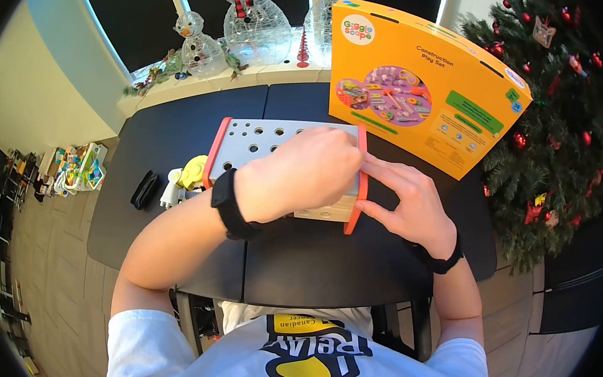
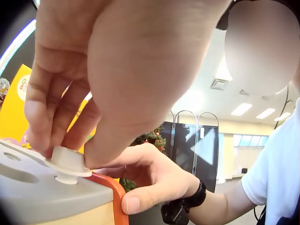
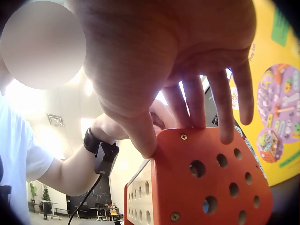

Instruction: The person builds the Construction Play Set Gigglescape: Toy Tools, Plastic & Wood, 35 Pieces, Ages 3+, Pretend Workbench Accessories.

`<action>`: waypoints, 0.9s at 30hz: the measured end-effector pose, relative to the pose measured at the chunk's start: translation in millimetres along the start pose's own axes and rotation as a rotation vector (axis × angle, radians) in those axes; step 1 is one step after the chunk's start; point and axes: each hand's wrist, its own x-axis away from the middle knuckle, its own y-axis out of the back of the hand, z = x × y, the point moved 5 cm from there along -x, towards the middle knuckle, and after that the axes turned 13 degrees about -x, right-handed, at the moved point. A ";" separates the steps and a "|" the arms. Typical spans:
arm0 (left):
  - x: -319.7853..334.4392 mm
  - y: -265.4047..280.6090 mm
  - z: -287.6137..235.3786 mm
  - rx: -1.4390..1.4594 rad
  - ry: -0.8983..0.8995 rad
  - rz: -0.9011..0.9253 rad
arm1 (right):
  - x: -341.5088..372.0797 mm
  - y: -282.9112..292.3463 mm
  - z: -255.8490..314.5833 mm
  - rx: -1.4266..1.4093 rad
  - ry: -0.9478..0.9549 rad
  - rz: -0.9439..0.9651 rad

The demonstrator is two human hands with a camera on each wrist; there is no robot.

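Note:
A toy bench with a grey top (image 1: 237, 156) full of holes and red end panels (image 1: 362, 186) stands on the table. Thumb and fingertips of my left hand (image 1: 307, 164) pinch a white flanged peg (image 2: 68, 164), upright in a hole at the top's right end, as the left wrist view shows. The head view hides this peg behind the hand. My right hand (image 1: 417, 201) rests on the edge of the right end panel (image 3: 222, 176), its fingers fairly straight on the upper edge and its thumb on the near corner.
A yellow figure (image 1: 193, 171) and white pieces (image 1: 172, 189) lie left of the bench, beside a black case (image 1: 145, 190). Behind to the right stands a large yellow box (image 1: 430, 85). A decorated tree (image 1: 553, 137) rises past the table's right edge.

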 end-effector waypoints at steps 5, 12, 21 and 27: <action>4.5 3.3 0.5 0.261 -0.148 0.056 | 1.4 0.5 -1.5 -0.006 -0.019 0.013; -0.1 6.3 -3.4 -0.039 0.137 0.103 | 0.8 -0.7 -1.7 0.000 -0.007 -0.002; 2.2 -5.3 -0.3 -0.073 0.006 0.138 | 0.3 -0.6 -0.9 -0.004 -0.009 -0.005; 6.9 -5.6 1.9 0.174 -0.091 0.036 | 0.4 -0.1 0.3 -0.003 -0.013 -0.002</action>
